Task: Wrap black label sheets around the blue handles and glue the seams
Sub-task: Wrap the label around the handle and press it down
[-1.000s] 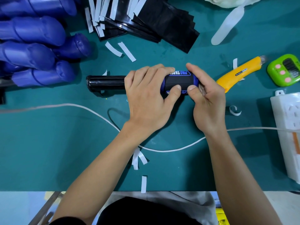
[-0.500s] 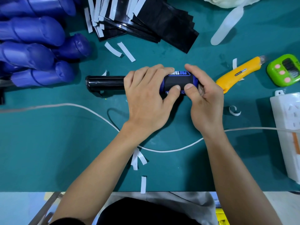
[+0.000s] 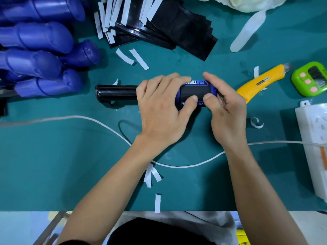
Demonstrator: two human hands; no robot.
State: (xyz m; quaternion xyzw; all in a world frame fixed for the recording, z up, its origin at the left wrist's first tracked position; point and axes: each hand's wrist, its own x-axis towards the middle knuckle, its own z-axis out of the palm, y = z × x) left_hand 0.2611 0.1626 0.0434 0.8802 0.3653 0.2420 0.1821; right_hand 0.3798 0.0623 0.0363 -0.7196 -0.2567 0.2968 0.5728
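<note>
Remaining clamped, left hand [image 3: 162, 110] and right hand [image 3: 228, 112] grip handle [image 3: 194, 91].

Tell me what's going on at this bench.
A person is wrapping a black label around a blue handle lying on the green mat. The left hand grips the handle, thumb pressing the label's near edge. The right hand pinches the handle's right end, thumb beside the left one. More black label sheets lie at the far edge, and bare blue handles at the far left.

A label-wrapped blue handle [image 3: 195, 92] lies sideways; black label sheets [image 3: 185, 32] and bare handles [image 3: 40, 38] pile beyond.
</note>
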